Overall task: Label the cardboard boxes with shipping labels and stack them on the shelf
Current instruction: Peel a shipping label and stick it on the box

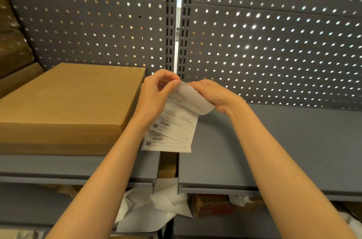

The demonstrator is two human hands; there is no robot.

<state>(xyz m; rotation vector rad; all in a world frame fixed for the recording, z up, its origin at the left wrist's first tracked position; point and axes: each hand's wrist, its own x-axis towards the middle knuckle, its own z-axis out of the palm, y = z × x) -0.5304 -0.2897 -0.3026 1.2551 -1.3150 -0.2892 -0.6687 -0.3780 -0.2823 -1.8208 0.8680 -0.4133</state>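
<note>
Both forearms reach up from below. The left hand (154,97) pinches the top edge of the shipping labels (172,127), a fanned white stack with barcodes, while the right hand (213,95) pinches the top sheet's curled corner. Best peel slowly, keeping the stack taut. The plain brown cardboard box (68,101) lies on the shelf (274,140), just beside the left hand.
</note>
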